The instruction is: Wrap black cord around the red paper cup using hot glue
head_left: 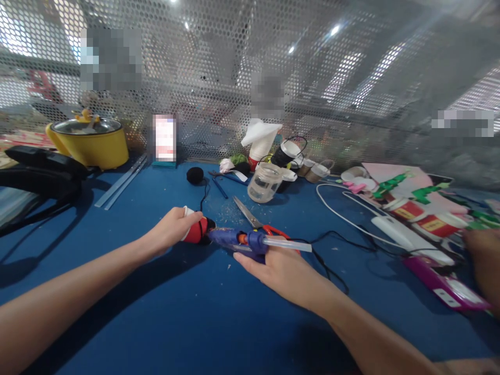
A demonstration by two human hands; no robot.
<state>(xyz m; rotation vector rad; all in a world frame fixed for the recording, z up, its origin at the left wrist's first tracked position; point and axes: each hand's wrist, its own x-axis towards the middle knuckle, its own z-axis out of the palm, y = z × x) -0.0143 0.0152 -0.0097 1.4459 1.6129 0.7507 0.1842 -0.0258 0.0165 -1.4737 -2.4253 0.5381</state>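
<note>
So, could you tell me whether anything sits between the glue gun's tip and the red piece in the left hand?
Nothing visible does. The right hand holds the glue gun with its tip pointing at the red piece, which the left hand grips. The tip looks to be right at the piece. The scissors lie behind the gun.

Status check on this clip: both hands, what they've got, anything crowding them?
Left hand grips red craft piece. Right hand holds blue glue gun, nozzle at the piece. Scissors lie just behind.

L hand [174, 229]: curled, gripping | R hand [279, 268]: closed, prob. gripping | arms extended
</note>
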